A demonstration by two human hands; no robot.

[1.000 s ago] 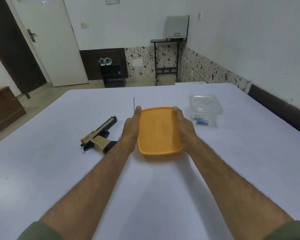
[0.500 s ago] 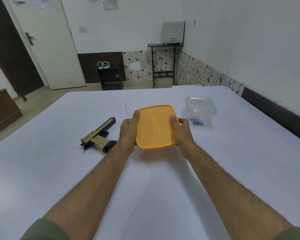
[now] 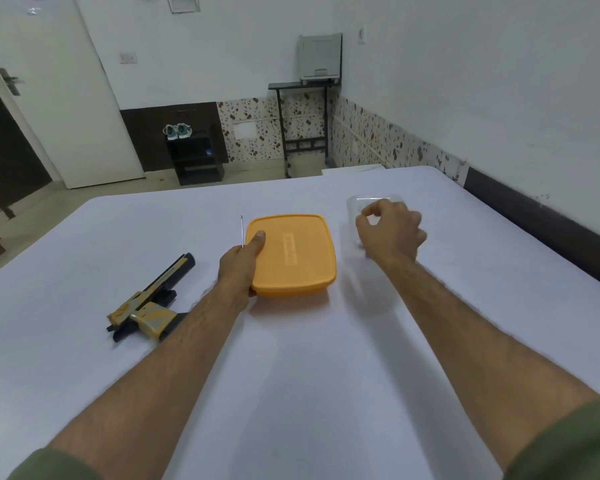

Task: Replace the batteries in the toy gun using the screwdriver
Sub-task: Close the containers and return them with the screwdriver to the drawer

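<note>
A black and gold toy gun (image 3: 149,303) lies on the white table (image 3: 309,375) at the left. My left hand (image 3: 239,266) grips the left edge of an orange plastic lid (image 3: 293,254), thumb on top. The thin metal shaft of a screwdriver (image 3: 241,230) sticks out just beyond that hand; its handle is hidden. My right hand (image 3: 390,233) hovers over a clear plastic container (image 3: 359,203) at the right, fingers curled in a loose pinch and blurred. What lies inside the container is hidden by the hand.
The table's far edge runs just beyond the container. The right wall with its dark skirting is close to the table's right side. A black stand, a shoe rack and a door are across the room.
My right hand has let go of the orange lid and moved right, over the clear container. My left hand still holds the lid, which now sits lower and flatter.
</note>
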